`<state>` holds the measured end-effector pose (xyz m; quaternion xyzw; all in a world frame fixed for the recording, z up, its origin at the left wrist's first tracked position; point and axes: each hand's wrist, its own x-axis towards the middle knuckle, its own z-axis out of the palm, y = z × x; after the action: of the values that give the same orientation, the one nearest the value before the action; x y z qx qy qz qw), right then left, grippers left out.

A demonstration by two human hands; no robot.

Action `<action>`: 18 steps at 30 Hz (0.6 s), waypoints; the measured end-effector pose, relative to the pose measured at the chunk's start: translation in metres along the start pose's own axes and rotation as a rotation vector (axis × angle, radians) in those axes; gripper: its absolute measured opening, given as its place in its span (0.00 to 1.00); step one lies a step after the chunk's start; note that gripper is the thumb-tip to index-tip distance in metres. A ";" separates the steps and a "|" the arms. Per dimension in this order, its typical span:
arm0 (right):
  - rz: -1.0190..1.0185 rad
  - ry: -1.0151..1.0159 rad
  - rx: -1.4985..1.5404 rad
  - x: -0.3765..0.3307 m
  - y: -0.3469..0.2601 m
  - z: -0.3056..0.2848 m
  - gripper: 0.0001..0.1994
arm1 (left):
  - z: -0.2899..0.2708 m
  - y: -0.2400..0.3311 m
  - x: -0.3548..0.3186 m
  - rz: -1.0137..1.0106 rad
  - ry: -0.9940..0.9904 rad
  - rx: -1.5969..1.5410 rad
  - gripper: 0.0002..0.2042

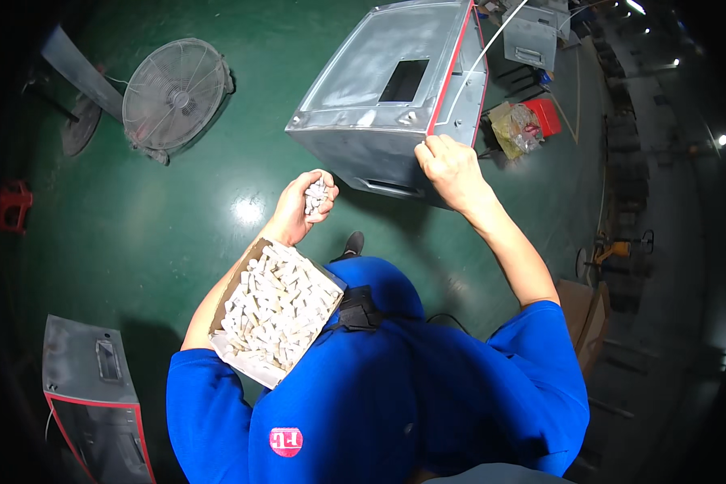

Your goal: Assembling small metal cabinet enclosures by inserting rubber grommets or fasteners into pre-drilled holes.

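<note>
My left hand (292, 208) is curled round a handful of small white plugs (315, 196), held off the near left side of a grey metal cabinet (355, 145). Along my left forearm rests an open cardboard box (252, 372), full of similar small white plugs (278, 302). My right hand (456, 173) is closed in a pinch at the cabinet's near right corner, by its red-edged rim (441, 101). Whatever the fingertips pinch there is hidden. The cabinet has a rectangular cut-out (405, 81) in its upper face and a slot handle (385, 188) low on its near side.
A large round fan (176, 97) stands on the green floor at the far left. Another grey cabinet (89, 363) with red edging lies at the lower left. A red stool (14, 206) is at the left edge. Behind the cabinet, right, sits a bag-lined container (515, 129).
</note>
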<state>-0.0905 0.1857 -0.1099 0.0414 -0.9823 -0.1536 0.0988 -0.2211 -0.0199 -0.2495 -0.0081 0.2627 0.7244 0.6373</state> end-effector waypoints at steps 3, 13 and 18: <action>0.005 0.000 -0.031 -0.003 0.001 0.007 0.06 | 0.003 0.000 0.003 -0.011 0.001 0.022 0.11; -0.101 0.140 0.153 -0.025 0.019 0.009 0.06 | 0.017 -0.012 0.016 -0.018 -0.011 0.020 0.11; -0.148 -0.014 0.209 -0.031 0.022 -0.002 0.07 | 0.021 -0.027 0.018 0.020 0.005 0.015 0.11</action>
<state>-0.0607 0.2098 -0.1069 0.1227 -0.9879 -0.0578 0.0756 -0.1927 0.0062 -0.2480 -0.0026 0.2701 0.7286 0.6294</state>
